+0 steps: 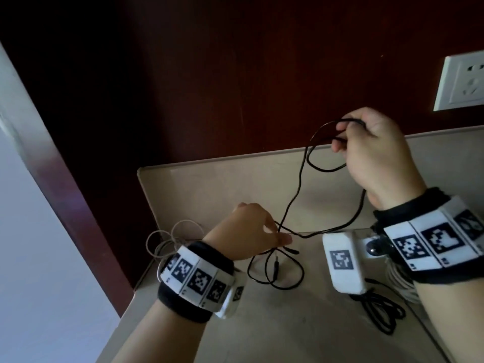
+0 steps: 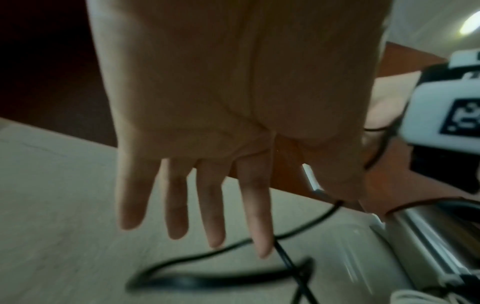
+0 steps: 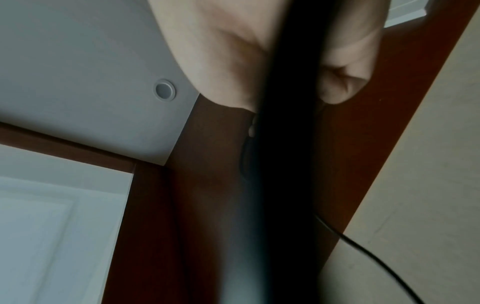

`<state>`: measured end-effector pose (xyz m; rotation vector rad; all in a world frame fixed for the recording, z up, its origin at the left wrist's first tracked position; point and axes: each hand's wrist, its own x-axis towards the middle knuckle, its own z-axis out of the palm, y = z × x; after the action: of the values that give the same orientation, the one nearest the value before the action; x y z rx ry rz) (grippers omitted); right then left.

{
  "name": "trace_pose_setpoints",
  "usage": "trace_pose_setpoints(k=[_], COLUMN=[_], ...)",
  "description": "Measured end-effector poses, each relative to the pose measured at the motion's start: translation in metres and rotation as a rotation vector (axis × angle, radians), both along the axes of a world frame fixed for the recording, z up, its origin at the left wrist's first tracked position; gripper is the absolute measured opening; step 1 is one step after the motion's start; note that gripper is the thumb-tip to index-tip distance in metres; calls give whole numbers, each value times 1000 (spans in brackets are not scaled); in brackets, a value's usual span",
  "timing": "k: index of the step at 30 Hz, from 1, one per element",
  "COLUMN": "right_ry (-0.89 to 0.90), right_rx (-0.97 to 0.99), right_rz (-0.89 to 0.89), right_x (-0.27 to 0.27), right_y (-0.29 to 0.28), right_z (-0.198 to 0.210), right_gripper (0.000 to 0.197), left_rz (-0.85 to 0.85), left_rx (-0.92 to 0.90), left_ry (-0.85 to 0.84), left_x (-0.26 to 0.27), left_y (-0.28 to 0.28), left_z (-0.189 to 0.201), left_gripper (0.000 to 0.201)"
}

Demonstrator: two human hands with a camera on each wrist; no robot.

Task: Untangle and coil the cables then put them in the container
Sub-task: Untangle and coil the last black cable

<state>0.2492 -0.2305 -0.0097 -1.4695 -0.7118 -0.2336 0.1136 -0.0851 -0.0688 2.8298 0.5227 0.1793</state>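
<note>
A thin black cable [image 1: 296,195] hangs between my two hands above the beige table [image 1: 209,195]. My right hand [image 1: 343,137] is raised near the wall and grips several loops of it; in the right wrist view the cable [image 3: 285,144] runs as a blurred dark band past the curled fingers. My left hand [image 1: 277,234] is lower, and its straight fingers [image 2: 215,205] touch the strand without curling round it. The slack and a plug end [image 1: 276,268] lie in loose loops on the table below. A clear container [image 2: 420,232] stands to the right.
A tangled white cable [image 1: 170,239] lies behind my left wrist at the table's left edge. Another black cable [image 1: 379,310] and a white coil [image 1: 400,284] lie under my right wrist. A wall socket [image 1: 461,82] sits on the dark wood panel at the back.
</note>
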Motion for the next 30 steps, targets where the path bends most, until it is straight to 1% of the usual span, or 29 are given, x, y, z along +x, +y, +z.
trace_pose_setpoints(k=[5,7,10,12,14,15,16,17,19,20,21,22,23,24,26,28,29,30], right_ry=[18,29,30,22,-22,-58,-93,-113,-137,-182,-257,-343,-410,-441,-437,-391,-361,-335], right_rx=[38,60,65,64,-6,-87,-201,-340,-590,-637,-626,-566,-477,-392,-313,-277,-247,-216], right_rz=[40,55,64,47,-15,-60,-108,-147,-198,-228,-241,-212,-134,-23,224,452,510,515], right_x=[-3,-5,-6,-6,-3,-1,1,2,4,2,-1,-5,-10,-17,-33,-48,-53,-54], right_y=[-2,-3,-4,-5,-7,-9,-12,-14,-15,-15,-12,-8,-4,2,14,26,31,34], right_z=[3,4,4,4,3,3,2,1,-3,-4,-6,-7,-8,-10,-15,-24,-29,-32], right_gripper=[24,25,26,25,23,21,18,23,56,67,71,68,62,56,49,33,23,18], left_rz=[111,140,168,163,171,178,175,157,88,43,-3,-48,-89,-128,-204,-277,-310,-338], left_rx=[59,45,-68,-124,-138,-165,-225,-326,-610,-773,-936,-1069,-1161,-1206,-1218,-1251,-1291,-1345], left_ry=[45,5,-104,-201,-358,-469,-591,-704,-845,-884,-901,-888,-852,-806,-739,-743,-778,-841], left_x=[7,9,12,14,13,11,8,5,-2,-5,-8,-11,-14,-17,-21,-26,-28,-32], left_y=[0,3,7,9,9,10,11,11,6,3,-2,-5,-9,-12,-17,-22,-23,-21], left_z=[-7,-13,-18,-18,-10,-4,2,9,21,26,31,35,39,41,45,50,53,57], left_gripper=[57,52,28,17,17,19,20,22,27,29,30,30,31,32,34,33,32,31])
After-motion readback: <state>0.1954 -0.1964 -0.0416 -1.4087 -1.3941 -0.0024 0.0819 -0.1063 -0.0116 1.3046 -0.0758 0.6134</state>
